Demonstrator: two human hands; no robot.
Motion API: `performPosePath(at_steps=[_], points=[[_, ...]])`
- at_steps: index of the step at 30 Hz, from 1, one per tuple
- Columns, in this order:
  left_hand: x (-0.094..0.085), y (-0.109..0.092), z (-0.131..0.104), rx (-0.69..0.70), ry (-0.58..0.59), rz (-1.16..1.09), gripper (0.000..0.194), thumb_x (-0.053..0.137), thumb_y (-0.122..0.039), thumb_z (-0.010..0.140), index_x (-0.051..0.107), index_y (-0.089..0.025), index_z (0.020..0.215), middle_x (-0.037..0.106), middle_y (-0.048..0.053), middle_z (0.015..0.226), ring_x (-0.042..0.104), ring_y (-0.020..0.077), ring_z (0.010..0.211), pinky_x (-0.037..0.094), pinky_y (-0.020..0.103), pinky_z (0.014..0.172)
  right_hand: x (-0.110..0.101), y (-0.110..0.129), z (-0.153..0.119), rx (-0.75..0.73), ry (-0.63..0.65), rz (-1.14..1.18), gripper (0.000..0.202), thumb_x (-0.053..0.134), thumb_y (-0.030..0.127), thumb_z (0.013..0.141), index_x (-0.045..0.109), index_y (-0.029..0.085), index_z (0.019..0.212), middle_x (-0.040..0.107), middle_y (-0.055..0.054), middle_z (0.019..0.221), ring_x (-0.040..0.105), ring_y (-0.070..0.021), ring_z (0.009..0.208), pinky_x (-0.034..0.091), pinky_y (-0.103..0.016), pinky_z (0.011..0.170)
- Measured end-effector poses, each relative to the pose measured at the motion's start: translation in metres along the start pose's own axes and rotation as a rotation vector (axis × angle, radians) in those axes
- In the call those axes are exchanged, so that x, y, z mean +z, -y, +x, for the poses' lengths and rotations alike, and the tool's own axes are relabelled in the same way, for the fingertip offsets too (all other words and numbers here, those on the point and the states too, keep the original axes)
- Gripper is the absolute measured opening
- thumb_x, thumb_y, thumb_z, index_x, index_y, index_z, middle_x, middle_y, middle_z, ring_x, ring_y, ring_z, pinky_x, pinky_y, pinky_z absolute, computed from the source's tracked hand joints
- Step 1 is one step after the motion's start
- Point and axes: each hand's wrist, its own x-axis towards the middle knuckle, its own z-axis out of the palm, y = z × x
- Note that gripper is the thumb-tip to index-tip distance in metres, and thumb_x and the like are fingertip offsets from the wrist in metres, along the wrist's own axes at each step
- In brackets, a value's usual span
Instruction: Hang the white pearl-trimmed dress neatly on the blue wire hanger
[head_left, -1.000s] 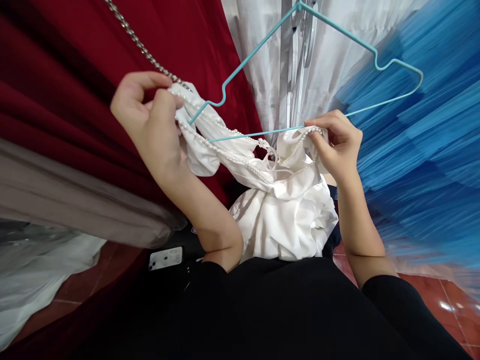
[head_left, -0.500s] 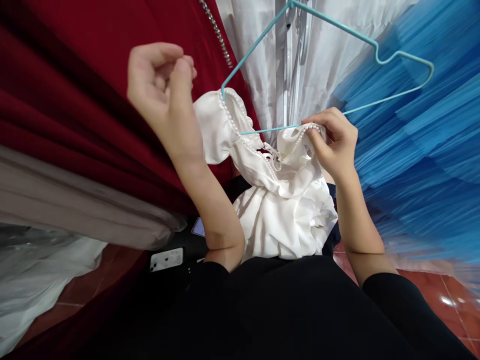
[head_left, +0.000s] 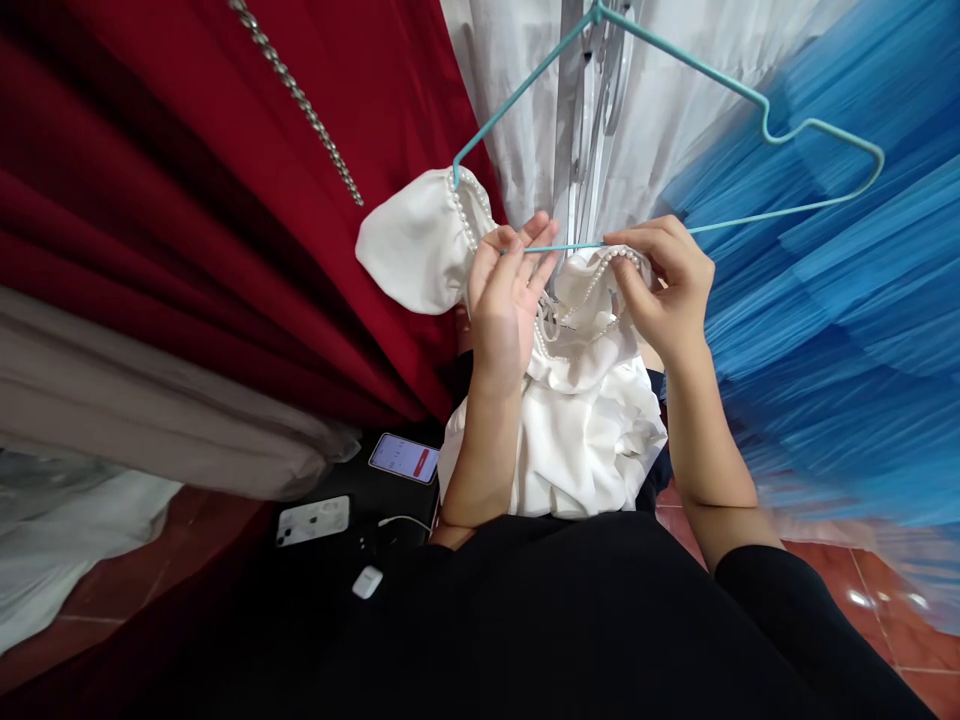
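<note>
A white dress (head_left: 589,430) with a pearl-trimmed neckline lies gathered over my lap. One puffed sleeve (head_left: 412,245) hangs on the left end of a light blue hanger (head_left: 682,62). My right hand (head_left: 671,290) pinches the pearl edge of the dress against the hanger's lower bar. At the left part of that bar, my left hand (head_left: 510,290) has its thumb and index finger closed around the bar, the other fingers spread. Part of the neckline is hidden behind the left hand.
Red drapery (head_left: 337,270) with a beaded chain (head_left: 300,100) hangs at left, blue tulle (head_left: 847,280) at right. White fabric (head_left: 510,100) and a metal stand (head_left: 577,140) are ahead. Two phones, one lit (head_left: 405,458) and one white (head_left: 313,521), and a small white case (head_left: 367,582) lie on a black surface.
My left hand has come down and right from above the red drapery to the hanger's lower bar. My right hand keeps its pinch on the dress. The lit phone shows more fully.
</note>
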Motion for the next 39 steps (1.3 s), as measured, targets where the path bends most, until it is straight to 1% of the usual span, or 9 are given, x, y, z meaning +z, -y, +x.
performPosePath(at_steps=[4, 7, 10, 13, 16, 19, 26, 33, 39], points=[[0.005, 0.005, 0.001, 0.075, -0.092, 0.059, 0.021, 0.072, -0.032, 0.092, 0.055, -0.024, 0.100, 0.065, 0.002, 0.095, 0.073, 0.0214, 0.113, 0.056, 0.037, 0.107, -0.002, 0.004, -0.007, -0.040, -0.090, -0.057, 0.021, 0.060, 0.039, 0.098, 0.076, 0.033, 0.109, 0.068, -0.005, 0.108, 0.069, -0.0244, 0.107, 0.061, -0.051, 0.096], [0.003, -0.001, 0.002, 0.101, -0.101, 0.055, 0.015, 0.070, -0.021, 0.088, 0.056, -0.022, 0.092, 0.058, 0.001, 0.087, 0.073, 0.0175, 0.100, 0.059, 0.027, 0.088, -0.012, 0.008, -0.014, -0.091, -0.363, -0.120, 0.020, 0.060, 0.028, 0.093, 0.077, 0.031, 0.102, 0.064, -0.005, 0.111, 0.065, -0.0256, 0.111, 0.060, -0.046, 0.082], [-0.005, -0.010, 0.003, 0.125, -0.078, 0.060, 0.014, 0.070, -0.015, 0.084, 0.057, -0.021, 0.087, 0.055, 0.001, 0.084, 0.072, 0.0161, 0.094, 0.055, 0.021, 0.071, -0.034, 0.004, -0.012, -0.102, -0.718, -0.100, 0.029, 0.057, 0.007, 0.076, 0.075, 0.027, 0.089, 0.060, -0.005, 0.095, 0.061, -0.0221, 0.100, 0.043, -0.032, 0.060], [-0.010, -0.018, 0.002, 0.126, -0.056, 0.142, 0.016, 0.071, -0.017, 0.085, 0.056, -0.021, 0.084, 0.056, 0.002, 0.083, 0.072, 0.0179, 0.095, 0.053, 0.021, 0.067, -0.066, -0.015, 0.003, -0.030, -0.868, -0.081, 0.033, 0.052, -0.003, 0.065, 0.065, 0.025, 0.078, 0.052, -0.001, 0.082, 0.052, -0.0156, 0.082, 0.028, -0.032, 0.056], [-0.009, -0.023, -0.001, 0.123, -0.060, 0.175, 0.019, 0.072, -0.020, 0.085, 0.054, -0.021, 0.081, 0.055, 0.002, 0.083, 0.072, 0.0187, 0.095, 0.053, 0.022, 0.067, -0.094, -0.037, 0.026, -0.022, -0.832, -0.132, 0.033, 0.052, -0.006, 0.066, 0.058, 0.024, 0.076, 0.050, 0.003, 0.081, 0.047, -0.0121, 0.079, 0.026, -0.031, 0.057], [-0.006, -0.025, -0.003, 0.135, -0.068, 0.189, 0.020, 0.072, -0.019, 0.085, 0.053, -0.021, 0.078, 0.055, 0.002, 0.082, 0.071, 0.0186, 0.094, 0.052, 0.022, 0.066, -0.104, -0.043, 0.046, 0.031, -0.770, -0.156, 0.034, 0.050, -0.011, 0.068, 0.055, 0.022, 0.074, 0.050, 0.005, 0.078, 0.046, -0.0107, 0.081, 0.026, -0.031, 0.061], [-0.014, -0.020, 0.002, 0.191, -0.053, 0.170, 0.017, 0.073, -0.017, 0.086, 0.057, -0.021, 0.079, 0.056, 0.003, 0.083, 0.070, 0.0176, 0.092, 0.052, 0.023, 0.065, -0.094, -0.014, 0.056, 0.015, -0.687, -0.108, 0.039, 0.042, -0.016, 0.066, 0.059, 0.019, 0.069, 0.053, 0.005, 0.072, 0.045, -0.0076, 0.074, 0.020, -0.031, 0.058], [-0.019, -0.015, 0.006, 0.206, -0.044, 0.170, 0.019, 0.075, -0.018, 0.086, 0.057, -0.021, 0.079, 0.056, 0.003, 0.082, 0.070, 0.0178, 0.091, 0.050, 0.025, 0.061, -0.109, -0.019, 0.045, 0.076, -0.618, -0.179, 0.031, 0.051, -0.008, 0.068, 0.062, 0.020, 0.069, 0.061, 0.006, 0.072, 0.053, -0.0090, 0.075, 0.021, -0.035, 0.060], [-0.013, -0.020, 0.002, 0.191, -0.056, 0.212, 0.019, 0.071, -0.015, 0.087, 0.056, -0.021, 0.077, 0.054, 0.003, 0.082, 0.070, 0.0175, 0.091, 0.051, 0.022, 0.065, -0.089, 0.003, 0.077, -0.002, -0.436, -0.172, 0.024, 0.045, -0.002, 0.064, 0.057, 0.019, 0.069, 0.061, 0.000, 0.076, 0.059, -0.0102, 0.079, 0.022, -0.030, 0.055]])
